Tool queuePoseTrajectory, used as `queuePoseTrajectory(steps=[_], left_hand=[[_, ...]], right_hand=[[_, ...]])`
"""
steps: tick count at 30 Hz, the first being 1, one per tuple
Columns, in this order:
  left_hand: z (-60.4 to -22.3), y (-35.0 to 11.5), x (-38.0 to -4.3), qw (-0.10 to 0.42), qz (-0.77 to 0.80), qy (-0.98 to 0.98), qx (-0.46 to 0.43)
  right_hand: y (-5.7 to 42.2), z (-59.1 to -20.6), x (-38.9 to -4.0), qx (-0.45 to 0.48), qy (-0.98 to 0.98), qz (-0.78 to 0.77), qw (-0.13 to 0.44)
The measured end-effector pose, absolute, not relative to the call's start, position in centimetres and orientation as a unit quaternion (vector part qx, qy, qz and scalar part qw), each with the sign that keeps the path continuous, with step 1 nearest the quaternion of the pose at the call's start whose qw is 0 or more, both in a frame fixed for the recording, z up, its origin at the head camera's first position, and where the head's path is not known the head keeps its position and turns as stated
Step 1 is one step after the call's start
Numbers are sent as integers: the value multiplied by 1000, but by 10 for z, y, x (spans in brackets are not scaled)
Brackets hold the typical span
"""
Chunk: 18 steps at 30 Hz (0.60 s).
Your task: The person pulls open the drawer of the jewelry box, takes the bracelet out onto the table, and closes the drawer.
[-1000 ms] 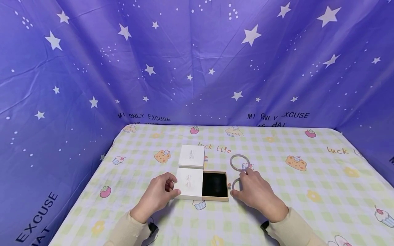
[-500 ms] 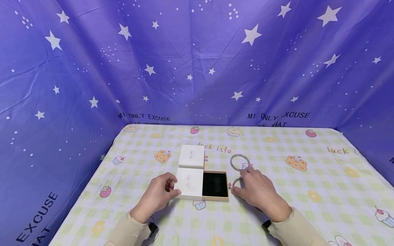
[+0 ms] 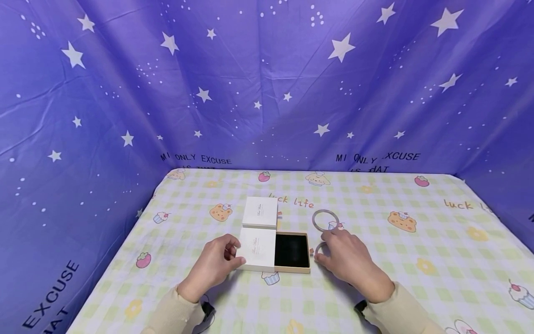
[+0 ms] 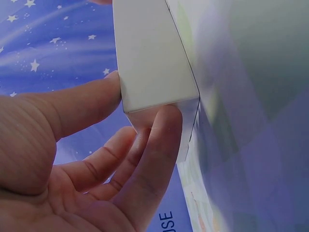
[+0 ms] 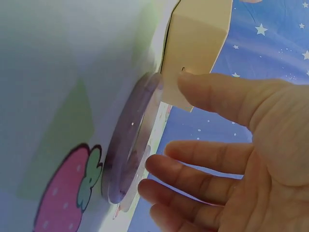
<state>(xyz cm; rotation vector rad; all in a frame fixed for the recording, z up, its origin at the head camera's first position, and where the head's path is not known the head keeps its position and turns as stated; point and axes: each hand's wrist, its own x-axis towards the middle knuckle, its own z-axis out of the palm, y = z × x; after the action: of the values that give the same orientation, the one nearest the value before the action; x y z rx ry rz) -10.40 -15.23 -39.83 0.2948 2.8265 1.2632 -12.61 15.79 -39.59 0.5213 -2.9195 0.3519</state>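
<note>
My left hand holds the left end of a white drawer-style box, its thumb at one edge and a curled finger against the end face. The box's tan drawer, lined with a black pad, is pulled out to the right. Just right of the drawer is my right hand, fingers relaxed and spread above a greyish translucent bangle. In the right wrist view a gap shows between fingertips and bangle. The hand covers most of this bangle in the head view.
Behind the opened box lies a second, closed white box with a small ribbon tab. Another bangle rests flat just beyond my right fingertips. A checked cloth covers the table; a purple star-printed curtain surrounds it.
My right hand has shifted slightly above the near bangle, its index fingertip moving a little left. The left hand, both boxes and the far bangle stay in place.
</note>
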Motion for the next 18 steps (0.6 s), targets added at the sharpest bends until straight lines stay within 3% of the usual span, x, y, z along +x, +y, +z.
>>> queuePoseTrajectory(steps=[18], left_hand=[[-399, -153, -105, 14, 404, 910, 95]], right_hand=[[147, -394, -122, 212, -965, 146, 44]])
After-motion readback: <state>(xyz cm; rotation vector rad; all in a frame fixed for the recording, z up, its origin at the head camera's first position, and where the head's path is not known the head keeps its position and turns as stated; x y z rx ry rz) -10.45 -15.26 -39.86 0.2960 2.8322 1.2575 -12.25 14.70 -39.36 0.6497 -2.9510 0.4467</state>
